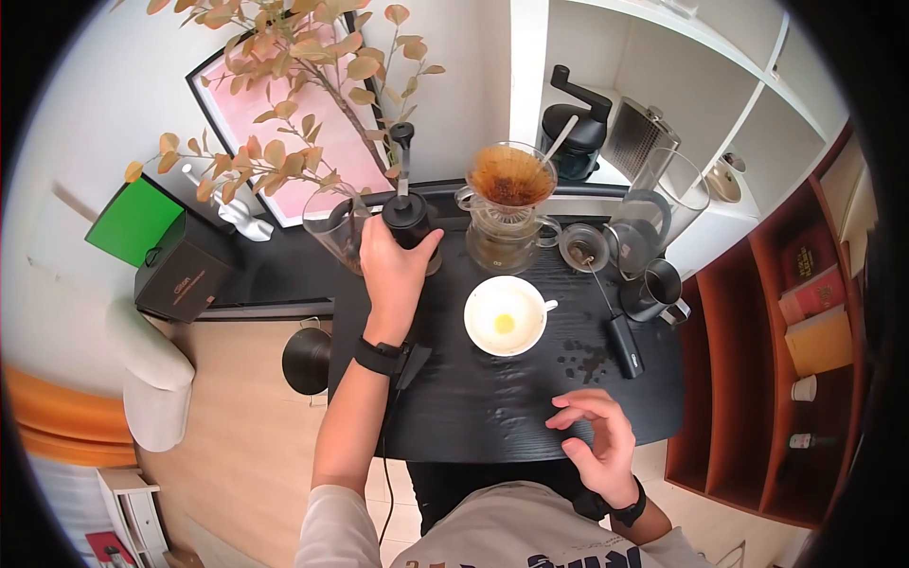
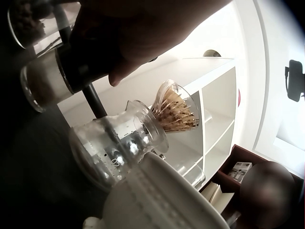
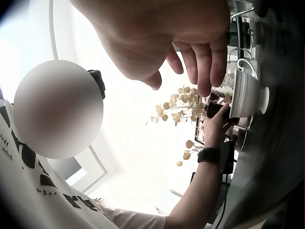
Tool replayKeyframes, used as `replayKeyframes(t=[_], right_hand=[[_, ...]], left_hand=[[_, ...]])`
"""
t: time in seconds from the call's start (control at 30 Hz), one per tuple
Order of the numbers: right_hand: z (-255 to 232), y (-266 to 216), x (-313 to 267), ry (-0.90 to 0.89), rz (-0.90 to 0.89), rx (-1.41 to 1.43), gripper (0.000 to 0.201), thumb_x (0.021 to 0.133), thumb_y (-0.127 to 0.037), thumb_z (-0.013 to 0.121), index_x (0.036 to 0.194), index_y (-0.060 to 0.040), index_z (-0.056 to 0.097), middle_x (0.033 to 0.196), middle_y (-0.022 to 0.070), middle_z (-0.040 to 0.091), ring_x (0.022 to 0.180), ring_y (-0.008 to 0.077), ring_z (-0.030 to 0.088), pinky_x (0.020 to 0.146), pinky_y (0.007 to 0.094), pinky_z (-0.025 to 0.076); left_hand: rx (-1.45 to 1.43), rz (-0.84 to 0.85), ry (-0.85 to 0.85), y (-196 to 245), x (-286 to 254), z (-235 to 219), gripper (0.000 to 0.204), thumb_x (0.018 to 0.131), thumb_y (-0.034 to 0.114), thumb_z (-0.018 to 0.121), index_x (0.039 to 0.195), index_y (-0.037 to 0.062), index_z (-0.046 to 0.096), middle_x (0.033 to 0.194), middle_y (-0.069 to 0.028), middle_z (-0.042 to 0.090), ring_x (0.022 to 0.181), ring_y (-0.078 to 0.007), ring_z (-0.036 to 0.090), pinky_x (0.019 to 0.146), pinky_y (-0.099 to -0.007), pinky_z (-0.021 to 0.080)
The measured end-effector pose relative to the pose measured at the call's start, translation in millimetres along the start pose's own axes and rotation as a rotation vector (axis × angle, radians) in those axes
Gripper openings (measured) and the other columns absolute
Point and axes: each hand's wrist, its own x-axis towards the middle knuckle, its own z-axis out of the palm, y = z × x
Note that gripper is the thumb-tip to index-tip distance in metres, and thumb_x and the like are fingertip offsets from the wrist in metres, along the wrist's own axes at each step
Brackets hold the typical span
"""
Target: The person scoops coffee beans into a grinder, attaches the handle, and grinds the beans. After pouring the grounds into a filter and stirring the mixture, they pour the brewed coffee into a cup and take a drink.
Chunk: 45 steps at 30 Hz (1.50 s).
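My left hand (image 1: 390, 275) grips a black manual coffee grinder (image 1: 409, 223) at the back left of the black table, its crank pointing up. In the left wrist view, the grinder's clear lower jar (image 2: 45, 78) shows below the hand. Over the front right of the table, my right hand (image 1: 606, 445) is held with its fingers loosely bent and nothing in them. Between the hands stands a white cup (image 1: 481, 327) with a small yellow spot inside. Behind it, a glass dripper with a brown-stained paper filter (image 1: 511, 172) sits on a glass coffee server (image 1: 500, 251).
A black handheld stick with a thin wire (image 1: 625, 346) lies at right, beside dark wet drops (image 1: 589, 363). Near it are a dark metal pitcher (image 1: 653, 289) and a tall glass vessel (image 1: 636, 237). A leafy branch stands in a glass vase (image 1: 333, 227) at the left.
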Motion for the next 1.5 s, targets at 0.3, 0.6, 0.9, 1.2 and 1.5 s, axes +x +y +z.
replayKeyframes(t=[0.3, 0.6, 0.9, 1.2, 1.5], right_hand=[[-23.8, -2.9, -6.1, 0.148, 0.02, -0.104, 0.029, 0.092, 0.001, 0.072, 0.119, 0.004, 0.065, 0.115, 0.0183, 0.071, 0.086, 0.0204, 0.072, 0.079, 0.0318, 0.057], [-78.9, -7.7, -14.8, 0.483, 0.03, -0.346, 0.007, 0.098, -0.002, 0.069, 0.101, 0.0043, 0.069, 0.088, 0.0115, 0.07, 0.074, 0.015, 0.066, 0.068, 0.0262, 0.052], [-171.6, 41.4, 38.4, 0.675, 0.268, -0.401, 0.026, 0.105, -0.025, 0.07, 0.11, 0.0001, 0.071, 0.097, 0.0033, 0.071, 0.088, 0.01, 0.065, 0.071, 0.026, 0.052], [-193.9, 62.6, 52.6, 0.327, 0.531, -0.375, 0.032, 0.111, -0.031, 0.058, 0.109, -0.0013, 0.07, 0.098, 0.0034, 0.072, 0.086, 0.0116, 0.066, 0.071, 0.028, 0.053], [-199.9, 59.4, 53.6, 0.125, 0.445, -0.2, 0.032, 0.113, -0.026, 0.054, 0.096, -0.0015, 0.063, 0.088, 0.006, 0.067, 0.078, 0.013, 0.065, 0.073, 0.0292, 0.053]], left_hand=[[0.073, -0.015, 0.006, -0.9, -0.4, 2.0, 0.054, 0.071, 0.026, 0.098, 0.1, -0.0048, 0.064, 0.101, -0.0182, 0.065, 0.091, -0.041, 0.067, 0.08, -0.0489, 0.055], [0.169, -0.044, -0.097, 13.2, -19.9, -43.3, 0.051, 0.077, 0.028, 0.093, 0.106, -0.0057, 0.07, 0.097, -0.0144, 0.068, 0.084, -0.0316, 0.07, 0.075, -0.0441, 0.057], [-0.461, -0.495, -0.473, 54.8, -39.8, -85.9, 0.019, 0.096, 0.016, 0.081, 0.088, 0.0018, 0.07, 0.065, 0.0048, 0.061, 0.055, -0.0013, 0.051, 0.05, -0.0194, 0.036], [-0.703, -0.571, -0.569, 24.3, -43.7, -55.4, 0.015, 0.098, 0.013, 0.076, 0.088, 0.0033, 0.069, 0.061, 0.0052, 0.055, 0.05, -0.0023, 0.045, 0.047, -0.0208, 0.028], [-0.818, -0.649, -0.655, 6.7, -56.5, -43.9, 0.011, 0.098, 0.007, 0.075, 0.09, 0.0023, 0.07, 0.065, 0.0061, 0.055, 0.055, -0.0015, 0.043, 0.05, -0.021, 0.028]])
